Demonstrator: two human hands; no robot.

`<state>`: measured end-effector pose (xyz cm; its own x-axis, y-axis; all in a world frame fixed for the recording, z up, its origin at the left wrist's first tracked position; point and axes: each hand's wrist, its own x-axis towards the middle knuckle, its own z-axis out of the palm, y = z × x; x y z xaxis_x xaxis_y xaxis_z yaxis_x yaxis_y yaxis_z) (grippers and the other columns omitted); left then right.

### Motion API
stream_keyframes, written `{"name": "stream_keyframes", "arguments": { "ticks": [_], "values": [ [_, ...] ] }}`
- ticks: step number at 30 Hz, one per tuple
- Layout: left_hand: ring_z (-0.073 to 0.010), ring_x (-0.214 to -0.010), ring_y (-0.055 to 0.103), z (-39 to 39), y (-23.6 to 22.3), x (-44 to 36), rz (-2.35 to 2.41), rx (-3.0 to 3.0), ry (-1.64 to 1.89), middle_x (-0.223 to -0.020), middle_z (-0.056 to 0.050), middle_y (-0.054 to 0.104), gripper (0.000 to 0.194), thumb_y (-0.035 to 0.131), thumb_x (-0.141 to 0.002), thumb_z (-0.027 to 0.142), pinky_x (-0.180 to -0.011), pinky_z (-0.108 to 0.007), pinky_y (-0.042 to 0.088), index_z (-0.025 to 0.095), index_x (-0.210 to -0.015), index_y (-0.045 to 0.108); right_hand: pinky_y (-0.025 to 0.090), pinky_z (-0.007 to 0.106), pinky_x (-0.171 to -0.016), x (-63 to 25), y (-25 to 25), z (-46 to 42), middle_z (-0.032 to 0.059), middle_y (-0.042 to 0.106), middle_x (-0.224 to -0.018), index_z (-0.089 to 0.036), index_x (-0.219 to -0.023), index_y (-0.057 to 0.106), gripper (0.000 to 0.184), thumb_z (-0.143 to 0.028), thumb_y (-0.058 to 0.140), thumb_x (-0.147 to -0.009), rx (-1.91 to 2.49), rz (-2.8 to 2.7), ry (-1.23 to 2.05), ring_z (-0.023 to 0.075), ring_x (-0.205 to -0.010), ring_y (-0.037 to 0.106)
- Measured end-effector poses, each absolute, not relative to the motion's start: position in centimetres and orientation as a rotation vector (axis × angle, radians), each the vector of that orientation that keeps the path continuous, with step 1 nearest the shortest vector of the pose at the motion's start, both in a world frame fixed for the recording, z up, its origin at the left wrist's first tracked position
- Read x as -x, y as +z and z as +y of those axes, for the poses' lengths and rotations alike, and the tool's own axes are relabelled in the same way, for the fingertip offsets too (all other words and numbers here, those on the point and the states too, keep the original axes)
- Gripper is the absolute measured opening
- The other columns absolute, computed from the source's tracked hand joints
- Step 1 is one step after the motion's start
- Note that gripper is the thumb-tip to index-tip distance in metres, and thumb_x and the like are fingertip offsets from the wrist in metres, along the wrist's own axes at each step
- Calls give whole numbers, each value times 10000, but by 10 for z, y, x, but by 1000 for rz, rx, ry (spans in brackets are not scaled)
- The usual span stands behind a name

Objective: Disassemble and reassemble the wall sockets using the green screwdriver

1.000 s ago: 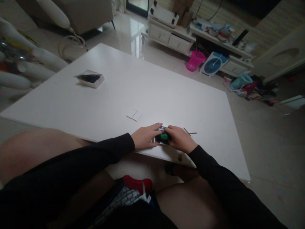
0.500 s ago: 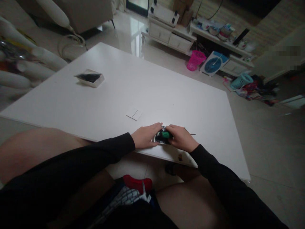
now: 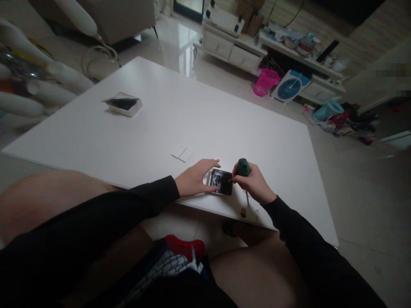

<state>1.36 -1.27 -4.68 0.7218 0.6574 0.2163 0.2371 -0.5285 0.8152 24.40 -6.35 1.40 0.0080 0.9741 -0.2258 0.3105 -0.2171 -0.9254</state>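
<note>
My right hand (image 3: 252,182) is closed round the green-and-black handle of a screwdriver (image 3: 243,167), which stands up out of the grip. A thin rod (image 3: 247,198) shows below that hand, apparently the tool's shaft. A small thin piece seems to stick out at its fingertips, too small to name. Just left of it, a shallow black tray-like part (image 3: 221,182) with a pale edge lies on the white table (image 3: 192,111). My left hand (image 3: 198,176) is beside the part, fingers spread beyond its far edge, thumb lying over its near left corner.
Two thin white pieces (image 3: 183,154) lie side by side left of the hands. Farther left is a white box (image 3: 126,105) with dark contents. A small brownish item (image 3: 243,212) is at the near table edge. A pink basket (image 3: 266,82) and a fan (image 3: 290,87) stand beyond.
My right hand has lifted back to the right, off the black part, and the screwdriver has turned from lying flat to handle up. My left fingers have loosened and spread.
</note>
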Motion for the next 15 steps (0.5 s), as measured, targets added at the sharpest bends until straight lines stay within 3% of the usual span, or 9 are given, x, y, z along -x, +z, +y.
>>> {"name": "stream_keyframes", "arguments": {
  "ticks": [2,5,11,15],
  "values": [
    [-276,-1177,703,-14,-39,-14,661,-1965,680,-1266,-135,743,407,813,-856,322,-1057,-494,551,180,-1210,670,261,275,-474,-239,15,-67,-62,555,-559,-203,-726,624,162,-209,715,-593,1563,-1151,1377,99,-464,398],
    [-187,-905,736,-21,-35,-16,605,-1699,634,-1061,-79,787,309,800,-863,310,-861,-365,596,168,-1121,707,228,257,-448,-231,18,-71,-49,615,-578,-197,-743,634,208,-212,770,-586,1495,-1026,1467,80,-442,393],
    [-155,-810,720,-30,-38,-21,642,-1523,669,-894,-56,796,167,788,-861,278,-799,-310,570,152,-971,776,279,250,-453,-222,19,-75,-53,593,-570,-189,-735,652,243,-285,841,-616,1528,-1097,1468,84,-459,425],
    [-153,-776,713,-25,-36,-21,704,-1514,712,-841,-54,794,103,782,-856,241,-777,-302,560,149,-903,792,298,251,-476,-222,18,-75,-14,680,-685,-182,-791,677,292,-324,872,-626,1536,-1104,1445,81,-492,441]
  ]
}}
